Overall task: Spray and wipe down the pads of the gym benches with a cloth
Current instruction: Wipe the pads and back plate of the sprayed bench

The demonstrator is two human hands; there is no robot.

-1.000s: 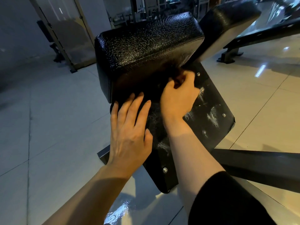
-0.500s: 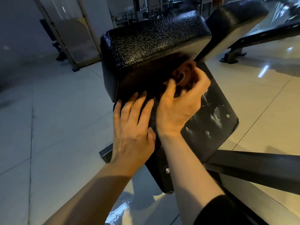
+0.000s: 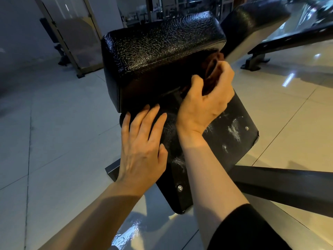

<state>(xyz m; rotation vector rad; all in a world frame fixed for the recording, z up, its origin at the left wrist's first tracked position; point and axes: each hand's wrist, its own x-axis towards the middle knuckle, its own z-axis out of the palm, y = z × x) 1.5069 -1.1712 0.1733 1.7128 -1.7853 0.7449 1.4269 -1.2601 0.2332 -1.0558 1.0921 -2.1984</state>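
Head view, downward, close over bench pad (image 3: 162,56)

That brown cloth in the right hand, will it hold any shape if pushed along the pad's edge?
Probably not. The cloth looks soft and floppy, bunched into folds in the right hand. It likely weighs little and moulds to the pad, whose glossy, textured skin may let it slide easily.

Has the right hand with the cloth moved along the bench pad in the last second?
Yes. The right hand, gripping the brown cloth, has slid up and right along the black pad, toward its right corner.
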